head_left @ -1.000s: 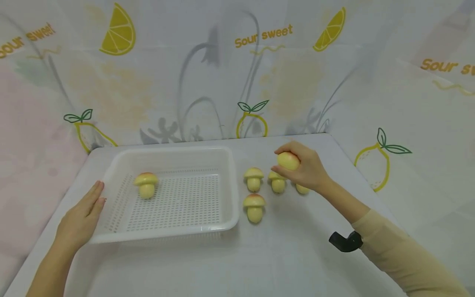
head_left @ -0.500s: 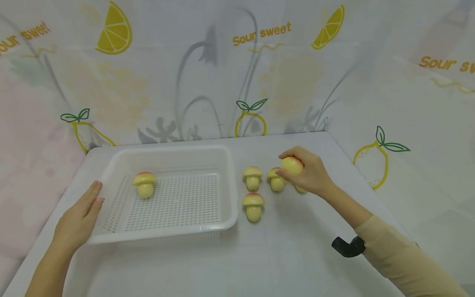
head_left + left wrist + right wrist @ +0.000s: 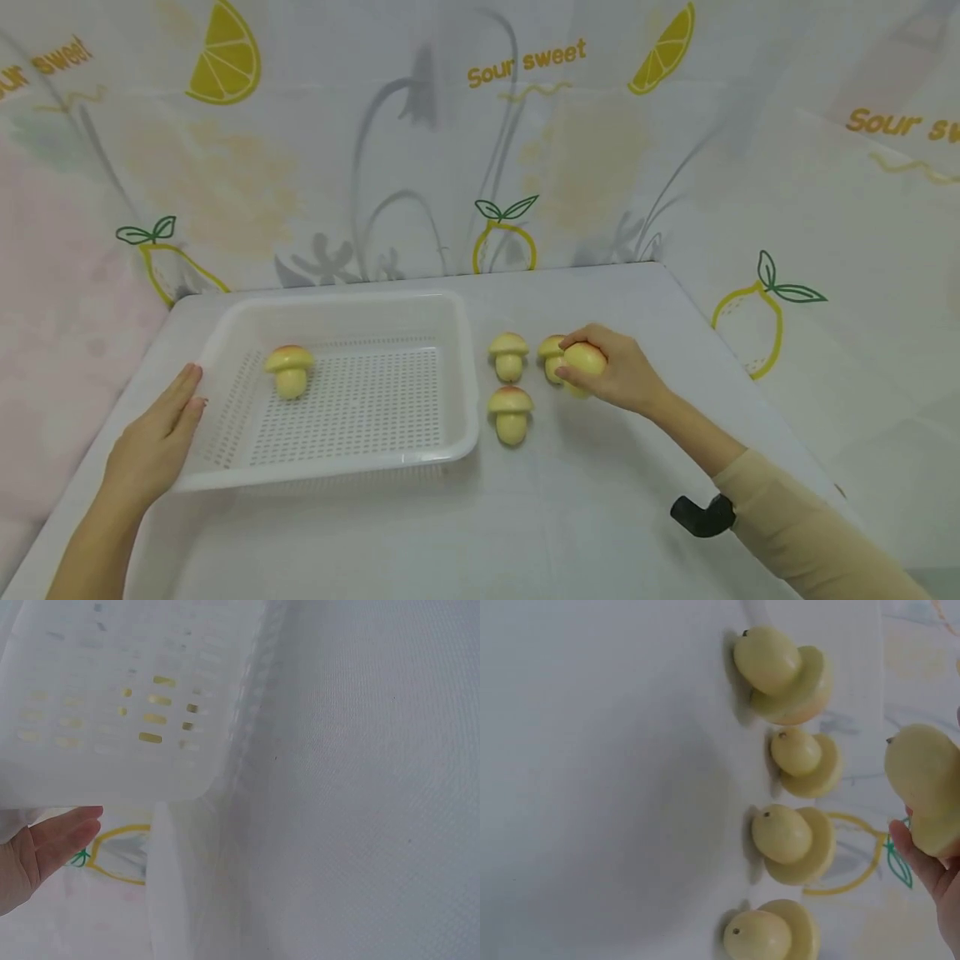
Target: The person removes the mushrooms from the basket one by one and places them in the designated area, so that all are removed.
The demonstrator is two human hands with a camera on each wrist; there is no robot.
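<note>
My right hand (image 3: 618, 371) pinches a yellow toy mushroom (image 3: 585, 360) by its reddish-topped cap, stem down, above the table; the right wrist view shows this mushroom (image 3: 922, 776) held off the surface. Several matching mushrooms lie near it, among them one mushroom (image 3: 552, 358) partly covered by my fingertips, one mushroom (image 3: 508, 357) at the back and one mushroom (image 3: 512, 415) in front. My left hand (image 3: 153, 437) rests with straight fingers along the left rim of a white perforated plastic basket (image 3: 337, 477). Inside the basket, towards its left, lies a single mushroom (image 3: 289, 372).
A white-covered table (image 3: 525, 525) carries everything. Behind it hangs a white cloth (image 3: 420, 167) printed with lemons and lettering. A black device (image 3: 702, 517) sticks out at the right sleeve (image 3: 802, 517).
Lower and closer to the table now, my right hand still holds the mushroom and hides the rightmost one in the head view. My left hand stays at the basket. The head view has shifted slightly.
</note>
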